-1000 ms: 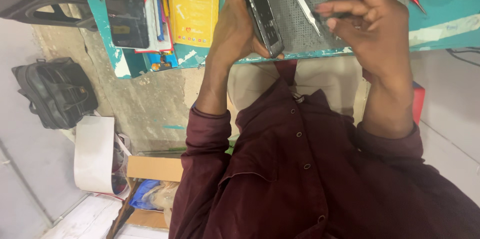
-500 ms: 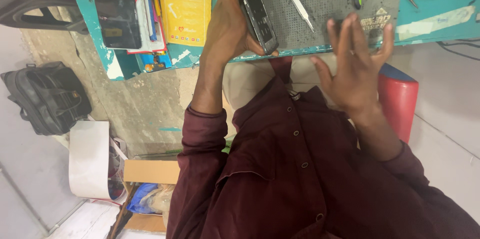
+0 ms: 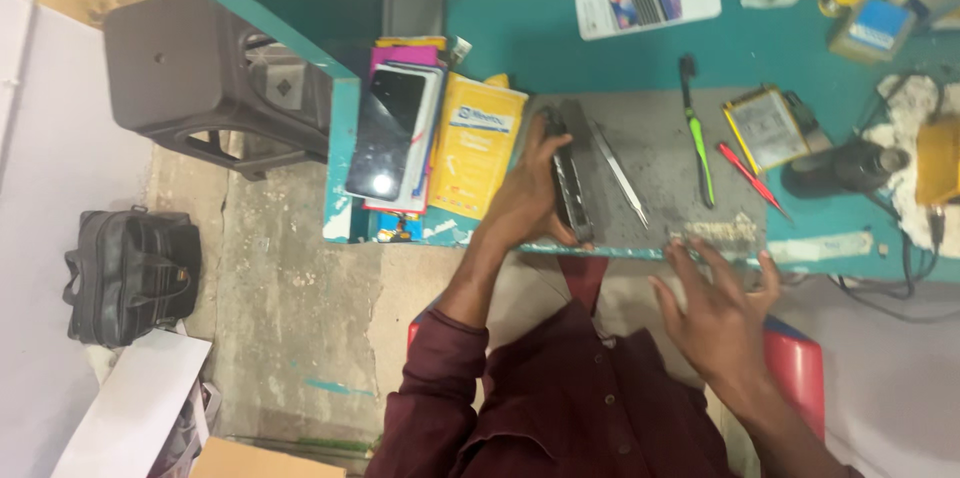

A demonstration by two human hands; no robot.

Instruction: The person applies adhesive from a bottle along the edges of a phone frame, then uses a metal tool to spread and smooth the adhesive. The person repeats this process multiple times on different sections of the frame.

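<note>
Head view, work in hand: your left hand [image 3: 525, 203] holds a phone [image 3: 568, 178] on its edge on the grey mat [image 3: 660, 153], at the mat's left side, near the front edge of the teal table [image 3: 520, 28].
Left hand: it is wrapped around the phone, thumb and fingers clamping its sides.
Right hand: your right hand [image 3: 715, 313] holds nothing; the fingers are spread wide, fingertips at the front edge of the table, below the mat.
How far along: by my judgement, early to middle. The phone looks to be in one piece, though from this angle you cannot tell whether its back or screen is lifted. No tool is in either hand.
What is left: the tweezers [image 3: 620, 173] lie untouched just right of the phone; the green tool [image 3: 697, 138] and the red tool [image 3: 750, 178] lie farther right, apart from both hands.
Phone, long axis: it runs away from you across the mat, from near the table's front edge toward the back, tilted slightly left at the far end.
Phone, facing: it stands on one long edge, with its broad faces turned left and right.
Beside it: a yellow packet [image 3: 478, 143] and a stack with a dark phone [image 3: 385, 133] on top lie left of your left hand.
</note>
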